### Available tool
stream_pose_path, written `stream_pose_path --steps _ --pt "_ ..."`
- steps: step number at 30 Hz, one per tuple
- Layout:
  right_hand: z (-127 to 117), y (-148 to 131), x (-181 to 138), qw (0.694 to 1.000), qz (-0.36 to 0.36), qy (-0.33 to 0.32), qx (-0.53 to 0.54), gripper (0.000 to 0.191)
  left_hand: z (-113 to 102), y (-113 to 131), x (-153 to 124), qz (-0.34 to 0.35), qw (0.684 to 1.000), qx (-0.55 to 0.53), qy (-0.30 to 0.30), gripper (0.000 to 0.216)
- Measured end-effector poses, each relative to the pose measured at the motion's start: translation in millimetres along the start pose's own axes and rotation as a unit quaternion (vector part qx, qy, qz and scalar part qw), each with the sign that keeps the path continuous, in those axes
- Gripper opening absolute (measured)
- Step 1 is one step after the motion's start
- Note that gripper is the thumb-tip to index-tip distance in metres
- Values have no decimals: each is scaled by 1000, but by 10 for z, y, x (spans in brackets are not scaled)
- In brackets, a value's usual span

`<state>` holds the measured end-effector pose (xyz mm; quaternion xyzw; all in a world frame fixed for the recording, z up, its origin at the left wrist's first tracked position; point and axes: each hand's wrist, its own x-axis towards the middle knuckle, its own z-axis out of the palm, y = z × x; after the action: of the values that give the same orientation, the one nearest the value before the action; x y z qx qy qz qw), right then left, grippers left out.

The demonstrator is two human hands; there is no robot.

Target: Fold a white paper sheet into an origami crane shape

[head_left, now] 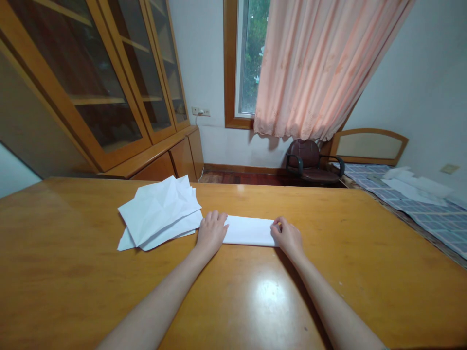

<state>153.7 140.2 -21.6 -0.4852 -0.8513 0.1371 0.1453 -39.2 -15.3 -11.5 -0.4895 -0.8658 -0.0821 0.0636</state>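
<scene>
A white sheet of paper folded into a long narrow strip [248,230] lies on the wooden table [73,272] in front of me. My left hand [211,232] rests flat on the strip's left end, fingers stretched out and pressing down. My right hand [288,236] is at the strip's right end, its fingers curled and pinching the paper's edge. To the left of my left hand lies a loose pile of several creased white sheets [160,214], touching the strip's left end.
A glass-fronted wooden cabinet [109,97] stands at the left behind the table. A dark office chair [310,163] sits below the window with a pink curtain [321,68]. A bed with a checked cover [434,214] and white papers on it is at the right.
</scene>
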Motion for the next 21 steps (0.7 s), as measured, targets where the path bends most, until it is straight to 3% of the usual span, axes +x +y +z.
stream_pose_path --steps 3,6,11,16,21 --pt "4 -2 -7 1000 -7 4 -4 17 76 -14 31 100 995 -14 0 32" --pt "4 -4 -15 1000 -11 -1 -7 17 167 -39 59 167 984 -50 -40 38" --pt "-3 -10 -22 1000 -15 2 -15 18 241 -36 27 156 982 -87 -67 45" --pt "21 15 -17 999 -37 13 -13 17 178 -15 -77 143 978 -110 -108 55" --pt "19 37 -19 994 -63 49 -80 20 151 -27 -121 152 974 -101 -133 69"
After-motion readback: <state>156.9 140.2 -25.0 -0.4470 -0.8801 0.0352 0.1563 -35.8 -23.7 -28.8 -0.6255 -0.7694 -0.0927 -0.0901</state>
